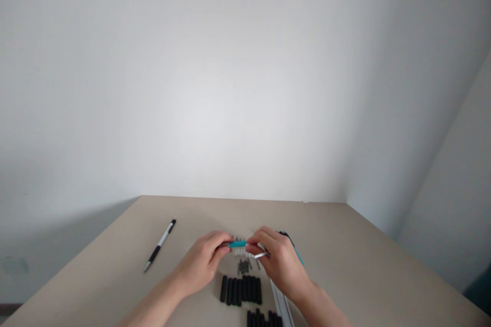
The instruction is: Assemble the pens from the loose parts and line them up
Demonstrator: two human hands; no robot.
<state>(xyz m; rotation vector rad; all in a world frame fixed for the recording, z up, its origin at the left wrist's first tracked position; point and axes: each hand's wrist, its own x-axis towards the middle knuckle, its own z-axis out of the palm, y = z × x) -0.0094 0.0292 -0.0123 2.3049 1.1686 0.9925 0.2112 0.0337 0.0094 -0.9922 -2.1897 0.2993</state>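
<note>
Above the middle of the table, a teal pen barrel [237, 244] is held level between my two hands. My left hand [203, 260] pinches its left end with thumb and forefinger. At the other end, the fingers of my right hand [282, 260] are closed on it. A slim white piece [261, 255] also sticks out from under the right fingers; its kind is unclear. Below the hands lie small grey metal parts, likely springs [243, 266], and a row of black pen grips [241, 290]. Small clear parts [240, 252] sit behind the barrel, partly hidden.
A white and black pen [160, 245] lies at the left of the table [345, 245]. More black grips [263, 318] are at the near edge of view. Long white pieces [282, 304] and teal and black parts [293, 245] lie beside my right hand. A wall [230, 87] stands behind.
</note>
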